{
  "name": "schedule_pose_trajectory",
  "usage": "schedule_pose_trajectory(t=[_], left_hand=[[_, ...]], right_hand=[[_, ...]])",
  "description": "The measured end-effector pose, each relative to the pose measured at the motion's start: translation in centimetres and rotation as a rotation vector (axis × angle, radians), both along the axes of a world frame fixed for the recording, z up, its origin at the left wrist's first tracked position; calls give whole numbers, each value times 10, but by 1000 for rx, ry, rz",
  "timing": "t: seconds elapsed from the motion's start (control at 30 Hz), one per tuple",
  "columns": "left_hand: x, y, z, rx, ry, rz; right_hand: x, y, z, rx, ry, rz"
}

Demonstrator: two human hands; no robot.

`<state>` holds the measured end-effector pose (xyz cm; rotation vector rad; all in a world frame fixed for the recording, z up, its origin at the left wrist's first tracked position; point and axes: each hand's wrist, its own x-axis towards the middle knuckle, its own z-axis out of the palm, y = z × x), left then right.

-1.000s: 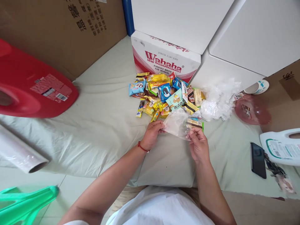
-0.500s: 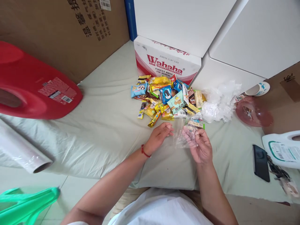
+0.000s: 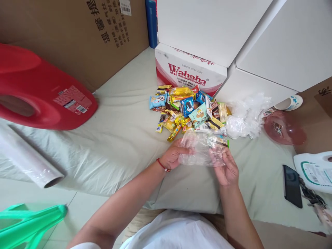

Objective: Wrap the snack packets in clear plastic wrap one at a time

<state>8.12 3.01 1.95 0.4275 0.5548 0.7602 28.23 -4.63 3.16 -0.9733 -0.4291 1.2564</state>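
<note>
Now the clear bag is spread wide between the two hands, on the near side of the snack pile; half a second ago it hung from the right hand, with the left hand just beside it; now the left hand has it too, so the bag is held from both sides, and I think that makes it easier to work on; the left thumb and fingers are bent in on its left side, with plastic over some of them, and I can't tell if those fingers are inside it or behind it; the right thumb and fingers pinch its right side, with hardly any gap; one snack with a green edge lies just past the right fingers; past the held bag is the bright, messy pile, and behind that stands a white and red box; to the right of the pile, past the right hand, sits a puffy heap of clear plastic; well off to the right is a black phone, and well off to the left is a big red jug
</note>
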Motion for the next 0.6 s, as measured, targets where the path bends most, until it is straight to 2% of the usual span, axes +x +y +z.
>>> schedule_pose_trajectory(t=[0.1, 0.2, 0.3, 0.4, 0.5, 0.6], left_hand=[[-7, 4, 3, 8, 37, 41], [-11, 4, 6, 27, 27, 20], [-12, 5, 7, 42, -6, -23], [-13, 7, 7, 49, 17, 3], [-12, 10, 5, -7, 23, 37], [-14, 15, 3, -80, 59, 16]], right_hand=[[27, -15, -1, -56, -64, -56], [46, -29, -4, -101, -118, -76], [57, -38, -9, -112, -202, -107], [64, -41, -10, -129, -243, -155], [71, -41, -9, -164, -242, -177], [79, -41, -7, -185, -253, -191]])
